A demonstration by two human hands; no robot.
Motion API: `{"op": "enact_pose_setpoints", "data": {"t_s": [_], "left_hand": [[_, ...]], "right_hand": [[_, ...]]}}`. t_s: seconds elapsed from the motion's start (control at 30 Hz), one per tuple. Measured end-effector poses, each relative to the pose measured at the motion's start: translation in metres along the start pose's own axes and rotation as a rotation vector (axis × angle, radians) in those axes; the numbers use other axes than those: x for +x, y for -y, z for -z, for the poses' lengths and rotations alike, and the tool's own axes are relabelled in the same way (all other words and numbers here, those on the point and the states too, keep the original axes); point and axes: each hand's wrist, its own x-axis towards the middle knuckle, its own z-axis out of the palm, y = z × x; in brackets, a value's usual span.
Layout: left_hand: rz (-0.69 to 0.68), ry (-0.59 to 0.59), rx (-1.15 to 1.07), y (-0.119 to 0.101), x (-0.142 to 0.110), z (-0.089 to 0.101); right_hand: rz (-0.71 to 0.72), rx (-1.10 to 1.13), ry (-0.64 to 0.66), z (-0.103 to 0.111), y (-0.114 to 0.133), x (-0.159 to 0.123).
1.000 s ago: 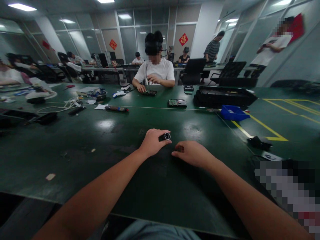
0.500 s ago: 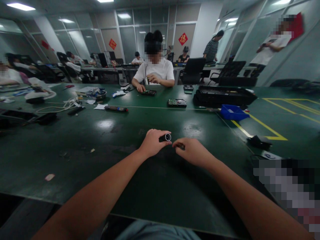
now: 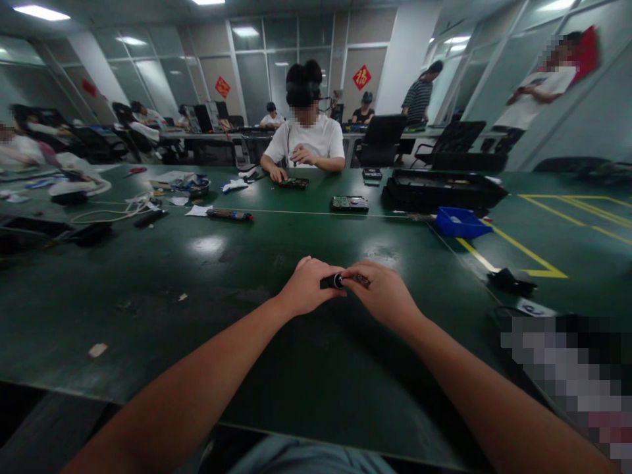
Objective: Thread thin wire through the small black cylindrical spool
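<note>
A short black tube [image 3: 332,281] with a silver rim lies sideways in my left hand [image 3: 307,287], its thumb and fingers closed round it. The rimmed end faces my right hand [image 3: 384,294]. That hand is closed in a pinch, and its fingertips touch the tube's end. Something small and dark brown shows between the right fingers; I cannot make out what it is. Both hands are just above the green table [image 3: 296,368].
Across the table a person in a white shirt [image 3: 323,135] handles a dark circuard-like device [image 3: 293,184]. A hard drive [image 3: 350,203], a black case [image 3: 444,189] and a blue bin [image 3: 461,222] stand beyond my hands. An electric screwdriver-like tool [image 3: 230,214] lies left.
My right hand has moved left, and its fingertips now meet the tube's open end. My left hand has shifted slightly right and down with the tube.
</note>
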Motion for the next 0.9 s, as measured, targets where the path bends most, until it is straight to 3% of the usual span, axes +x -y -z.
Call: {"op": "enact_pose_setpoints", "data": {"t_s": [0.23,0.43,0.9], "left_hand": [[0.006,0.012,-0.003,-0.0021,-0.0003,0.0011],[0.001,0.025,-0.010,-0.0037,-0.0014,0.0029],[-0.017,0.019,-0.031,0.0002,-0.0020,0.0001]], "right_hand": [[0.047,-0.002,0.038,-0.0037,-0.0018,-0.0010],[-0.072,0.018,-0.045,-0.0064,-0.0003,-0.0025],[-0.113,0.028,0.011,-0.0079,-0.0045,-0.0018]]}}
